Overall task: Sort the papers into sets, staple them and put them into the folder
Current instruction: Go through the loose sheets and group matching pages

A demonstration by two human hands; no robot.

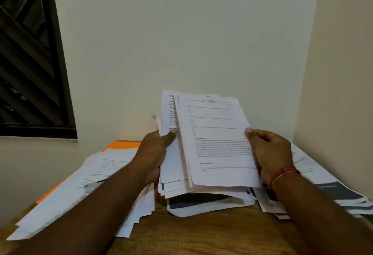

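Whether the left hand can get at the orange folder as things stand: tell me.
Probably not yet. The left hand has its grip on the held stack, shared with the right hand, and the orange folder lies mostly under the left pile, only its edges showing.

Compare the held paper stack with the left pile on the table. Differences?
The held stack is raised and tilted, gripped at its sides by the left hand and right hand; the left pile lies flat on the table. The left pile overlies an orange folder and bears a small metal object; the held stack bears nothing. Both are loosely squared printed white sheets.
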